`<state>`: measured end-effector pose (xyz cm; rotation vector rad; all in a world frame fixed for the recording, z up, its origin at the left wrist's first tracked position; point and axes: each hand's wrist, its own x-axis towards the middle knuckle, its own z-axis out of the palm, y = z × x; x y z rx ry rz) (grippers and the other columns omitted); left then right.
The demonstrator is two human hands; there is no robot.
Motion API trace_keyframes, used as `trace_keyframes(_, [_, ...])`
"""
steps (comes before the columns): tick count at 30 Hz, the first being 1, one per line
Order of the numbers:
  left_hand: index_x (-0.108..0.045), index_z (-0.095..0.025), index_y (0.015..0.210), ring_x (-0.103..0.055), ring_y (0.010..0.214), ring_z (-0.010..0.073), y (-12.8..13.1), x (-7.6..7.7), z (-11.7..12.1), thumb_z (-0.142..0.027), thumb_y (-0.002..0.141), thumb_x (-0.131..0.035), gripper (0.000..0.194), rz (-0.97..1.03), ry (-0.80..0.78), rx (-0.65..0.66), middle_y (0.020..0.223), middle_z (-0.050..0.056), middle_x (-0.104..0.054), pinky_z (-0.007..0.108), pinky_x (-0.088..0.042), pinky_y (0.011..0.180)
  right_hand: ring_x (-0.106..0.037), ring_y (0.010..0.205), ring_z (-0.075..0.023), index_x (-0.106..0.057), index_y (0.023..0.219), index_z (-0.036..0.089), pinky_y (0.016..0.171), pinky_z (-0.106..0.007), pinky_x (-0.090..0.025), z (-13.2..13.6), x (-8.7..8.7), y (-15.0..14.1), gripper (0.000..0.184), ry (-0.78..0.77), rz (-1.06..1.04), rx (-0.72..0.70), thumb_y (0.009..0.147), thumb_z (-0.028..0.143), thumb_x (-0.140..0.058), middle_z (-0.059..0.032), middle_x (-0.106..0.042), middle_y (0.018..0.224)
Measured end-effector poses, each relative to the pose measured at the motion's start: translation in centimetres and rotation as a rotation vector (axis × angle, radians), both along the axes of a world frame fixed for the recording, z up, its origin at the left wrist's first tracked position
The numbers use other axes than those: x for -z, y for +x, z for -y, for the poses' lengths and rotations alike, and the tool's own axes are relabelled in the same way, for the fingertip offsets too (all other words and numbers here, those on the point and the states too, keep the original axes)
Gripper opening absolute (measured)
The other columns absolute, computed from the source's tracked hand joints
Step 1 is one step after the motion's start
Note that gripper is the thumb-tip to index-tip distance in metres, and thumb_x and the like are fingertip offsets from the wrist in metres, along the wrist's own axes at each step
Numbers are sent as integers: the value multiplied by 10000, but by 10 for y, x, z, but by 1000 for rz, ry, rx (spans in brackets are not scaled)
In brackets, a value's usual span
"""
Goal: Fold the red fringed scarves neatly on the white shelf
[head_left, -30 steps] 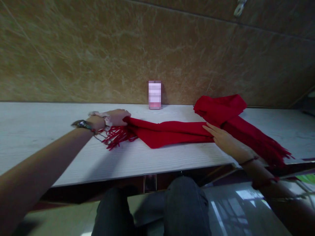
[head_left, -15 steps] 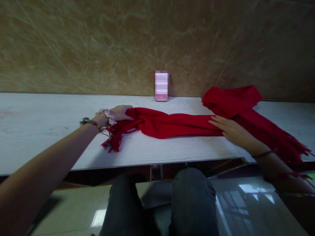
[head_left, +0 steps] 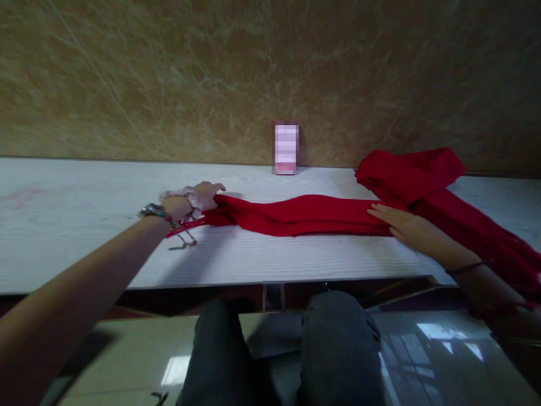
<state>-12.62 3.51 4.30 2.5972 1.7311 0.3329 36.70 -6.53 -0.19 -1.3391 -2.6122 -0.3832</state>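
Note:
A long red scarf (head_left: 304, 214) lies stretched across the white table (head_left: 84, 225), its right part bunched near the wall and trailing off the front right edge. My left hand (head_left: 203, 196) grips the scarf's left end, fingers closed on the cloth, fringe hanging under the wrist. My right hand (head_left: 401, 223) lies flat on the scarf further right, fingers stretched out and pressing it down. A watch and bracelets show on my left wrist.
A small blurred pink box (head_left: 286, 148) stands against the brown marble wall (head_left: 211, 73) behind the scarf. My knees in dark trousers (head_left: 333, 338) are below the table's front edge, over a shiny tiled floor.
My left hand has pulled the scarf's left end taut, so the fringe that lay spread on the table is now gathered under the hand. The right hand stays pressed on the cloth.

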Motion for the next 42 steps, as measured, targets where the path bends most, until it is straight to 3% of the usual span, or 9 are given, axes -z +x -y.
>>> trace_keyframes(4, [-382, -186, 1293, -358, 1211, 304, 47, 2, 17, -304, 756, -496, 562, -162, -114, 143, 1343, 148, -377, 547, -288, 937, -399, 1230, -204, -406, 1313, 185, 1029, -391, -352, 0, -10, -2, 557, 14, 35, 31, 773, 57, -352, -65, -444, 1347])
trace_keyframes(8, [-305, -216, 1343, -332, 1237, 277, 107, -1, 37, -494, 761, -513, 677, -175, -6, 407, 1341, 119, -385, 459, -275, 995, -431, 1207, -196, -423, 1293, 127, 1025, -374, -356, 0, -21, -5, 526, 45, 63, 45, 791, 23, -306, -112, -456, 1330])
trace_keyframes(11, [-263, -225, 1363, -482, 1090, 266, 135, 5, 46, -378, 739, -572, 713, -265, 24, 419, 1281, 124, -431, 382, -389, 892, -420, 1216, -201, -440, 1274, 93, 1024, -373, -360, 1, -34, -12, 514, 113, 60, 51, 793, 2, -282, -140, -457, 1322])
trace_keyframes(16, [-258, -239, 1361, -553, 967, 212, 137, 13, 51, -142, 787, -441, 610, -296, 4, 282, 1193, 105, -480, 281, -449, 721, -375, 1248, -197, -416, 1298, 122, 1034, -376, -353, 1, -65, -24, 542, 211, 23, 44, 790, -15, -284, -116, -444, 1336])
trace_keyframes(22, [-362, -180, 1307, -515, 1013, 272, 141, 26, 73, -537, 791, -467, 635, -161, 141, 260, 1178, 151, -475, 372, -426, 814, -344, 1267, -202, -375, 1329, 197, 1013, -399, -378, -1, -69, -24, 561, 178, 84, 46, 813, -11, -299, -73, -426, 1358])
trace_keyframes(25, [-400, -187, 1280, -539, 976, 258, 151, 29, 78, -368, 814, -488, 507, -210, 206, 235, 1127, 134, -519, 367, -426, 813, -351, 1262, -217, -411, 1303, 157, 1000, -402, -389, -3, -63, -20, 498, 162, 119, 36, 840, 13, -300, -112, -437, 1344])
trace_keyframes(28, [-453, -182, 1231, -574, 899, 226, 153, 17, 74, -204, 806, -467, 427, -248, 202, 259, 1057, 106, -560, 343, -435, 803, -330, 1274, -220, -398, 1313, 167, 1018, -416, -366, -3, -69, -16, 491, 212, 96, 28, 849, 29, -313, -102, -427, 1354])
trace_keyframes(33, [-507, -178, 1163, -581, 865, 223, 148, -10, 63, -171, 808, -447, 360, -242, 266, 237, 1016, 98, -556, 319, -456, 729, -289, 1294, -232, -347, 1346, 173, 1037, -450, -331, 3, -90, -8, 550, 304, 37, 84, 823, 6, -308, -86, -375, 1392])
trace_keyframes(42, [-531, -183, 1111, -568, 856, 195, 180, 3, 56, -81, 850, -343, 337, -311, 282, 388, 987, 102, -562, 301, -454, 678, -344, 1265, -234, -441, 1272, 154, 932, -390, -448, 14, -24, 28, 486, 203, 157, 175, 818, 21, -330, -133, -465, 1316])
